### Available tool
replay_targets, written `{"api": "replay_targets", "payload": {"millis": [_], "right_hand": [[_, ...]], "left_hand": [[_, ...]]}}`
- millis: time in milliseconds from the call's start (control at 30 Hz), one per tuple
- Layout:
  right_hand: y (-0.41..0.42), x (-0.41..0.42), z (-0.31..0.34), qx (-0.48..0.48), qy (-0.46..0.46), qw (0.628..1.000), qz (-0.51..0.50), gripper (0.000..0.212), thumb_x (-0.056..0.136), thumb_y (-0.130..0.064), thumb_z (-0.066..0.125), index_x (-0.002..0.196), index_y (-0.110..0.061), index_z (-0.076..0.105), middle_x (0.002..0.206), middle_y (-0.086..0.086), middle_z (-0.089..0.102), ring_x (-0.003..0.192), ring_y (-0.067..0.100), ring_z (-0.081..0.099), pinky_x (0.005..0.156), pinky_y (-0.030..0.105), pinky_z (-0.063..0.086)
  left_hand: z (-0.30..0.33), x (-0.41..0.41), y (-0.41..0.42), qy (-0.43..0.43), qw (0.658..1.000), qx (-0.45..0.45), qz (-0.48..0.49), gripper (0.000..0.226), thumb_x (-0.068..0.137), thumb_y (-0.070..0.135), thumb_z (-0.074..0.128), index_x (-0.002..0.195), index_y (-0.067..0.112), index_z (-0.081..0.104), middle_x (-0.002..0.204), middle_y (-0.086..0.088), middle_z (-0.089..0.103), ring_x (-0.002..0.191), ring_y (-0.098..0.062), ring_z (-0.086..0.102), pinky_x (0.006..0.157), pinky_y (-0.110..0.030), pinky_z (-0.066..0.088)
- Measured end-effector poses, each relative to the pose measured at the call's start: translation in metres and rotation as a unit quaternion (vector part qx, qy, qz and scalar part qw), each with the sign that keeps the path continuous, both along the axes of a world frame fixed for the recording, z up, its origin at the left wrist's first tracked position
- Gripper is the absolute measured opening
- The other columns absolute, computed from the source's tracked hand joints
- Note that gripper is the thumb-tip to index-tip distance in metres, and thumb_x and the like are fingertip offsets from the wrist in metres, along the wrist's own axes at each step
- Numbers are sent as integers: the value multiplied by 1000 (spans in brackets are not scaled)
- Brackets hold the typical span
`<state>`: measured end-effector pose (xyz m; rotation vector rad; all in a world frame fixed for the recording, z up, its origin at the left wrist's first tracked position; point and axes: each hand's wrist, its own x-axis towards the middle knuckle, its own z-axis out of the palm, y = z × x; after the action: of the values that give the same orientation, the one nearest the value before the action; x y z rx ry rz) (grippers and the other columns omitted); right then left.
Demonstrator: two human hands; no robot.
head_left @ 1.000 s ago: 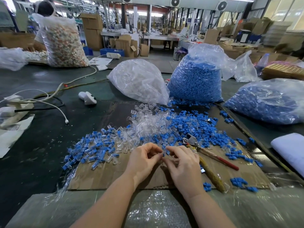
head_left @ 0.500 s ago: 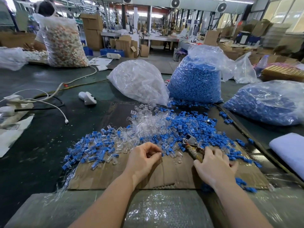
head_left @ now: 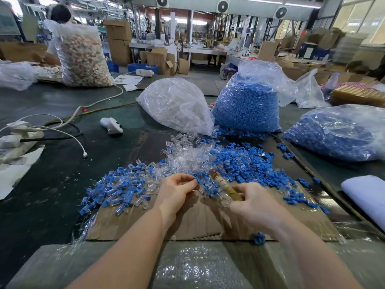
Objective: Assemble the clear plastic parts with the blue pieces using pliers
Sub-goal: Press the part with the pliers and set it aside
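Since the earlier frame, your right hand (head_left: pixel 257 205) had lifted the pliers (head_left: pixel 226 186) off the cardboard sheet (head_left: pixel 198 224) and swung them toward the centre; half a second before, that hand was only reaching for the handles where the tool lay to the right. The fingers were curled round the handles, which pointed down into the palm, and the head of the tool angled up and left toward your other hand. The head was blurred, so you could not tell how far the jaws stood apart. Your left hand (head_left: pixel 177 190) had stayed almost where it was, above the near edge of the loose parts, fingers curled with the thumb and fingertips pinching a small joined piece (head_left: pixel 196 181) whose blue end showed just beyond the fingertips. The pliers' head was near that piece but did not appear to touch it. Judged from this, the hand-fitting step was done and the pressing step was next: the piece needed to be presented squarely between the jaws. Behind the hands lay the mixed heap, with clear plastic parts (head_left: pixel 187 157) in the middle, blue pieces (head_left: pixel 245 161) to the right, and what looked like finished units (head_left: pixel 116 186) spread to the left.
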<state>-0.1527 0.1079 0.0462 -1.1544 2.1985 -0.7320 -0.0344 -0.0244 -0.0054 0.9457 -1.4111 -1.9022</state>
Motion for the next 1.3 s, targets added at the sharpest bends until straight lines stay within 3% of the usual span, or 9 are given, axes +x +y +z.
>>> {"api": "replay_targets", "payload": {"millis": [200, 400, 533, 733, 1067, 1233, 1300], "right_hand": [[-5, 17, 8, 52, -30, 998, 26, 19, 89, -12, 47, 71, -16, 42, 57, -3, 38, 40, 7, 32, 37, 19, 24], [-8, 20, 12, 62, -71, 995, 29, 13, 87, -13, 45, 76, -16, 41, 71, 3, 44, 62, 18, 41, 57, 27, 31], [-8, 20, 16, 71, -66, 994, 50, 12, 89, -14, 43, 78, -17, 40, 68, 0, 43, 48, 9, 37, 40, 17, 27], [-7, 20, 17, 75, -60, 994, 57, 14, 90, -15, 44, 77, -18, 40, 72, 1, 45, 48, 8, 35, 38, 17, 24], [-8, 22, 5, 7, 22, 997, 77, 24, 90, -9, 41, 69, -18, 41, 68, -4, 44, 52, 6, 39, 44, 15, 29], [-9, 21, -4, -43, 36, 996, 70, 12, 87, -12, 50, 80, -21, 52, 74, -9, 44, 55, 0, 38, 47, 15, 28], [-8, 18, -6, -74, 15, 996, 41, 12, 85, -9, 53, 88, -20, 56, 74, -6, 48, 50, -1, 39, 44, 12, 29]], "left_hand": [[2, -3, -4, -3, 999, 19, 31, 4, 85, 2, 62, 87, 5, 64, 65, -7, 69, 50, -14, 61, 42, -25, 50], [0, -6, -9, -15, 998, 12, 65, 7, 85, 2, 63, 80, 8, 64, 54, 0, 66, 41, -6, 58, 36, -18, 42], [1, -6, -8, -31, 997, 0, 74, 10, 84, 1, 63, 78, 9, 64, 54, 1, 66, 41, -5, 57, 36, -18, 42], [7, -6, -3, -40, 996, 4, 83, 10, 84, 1, 63, 78, 8, 64, 65, -7, 65, 41, -6, 58, 37, -17, 43], [14, -8, 3, -42, 993, 7, 106, 4, 84, 2, 65, 83, 6, 65, 70, -11, 66, 45, -9, 62, 41, -18, 48], [13, -3, 4, -40, 992, 2, 117, 5, 85, 4, 63, 89, 6, 66, 80, -13, 67, 60, -16, 63, 49, -23, 53], [14, 4, 1, -56, 987, -57, 137, 6, 85, 5, 63, 88, 9, 65, 80, -8, 67, 67, -15, 64, 53, -19, 51]]}}
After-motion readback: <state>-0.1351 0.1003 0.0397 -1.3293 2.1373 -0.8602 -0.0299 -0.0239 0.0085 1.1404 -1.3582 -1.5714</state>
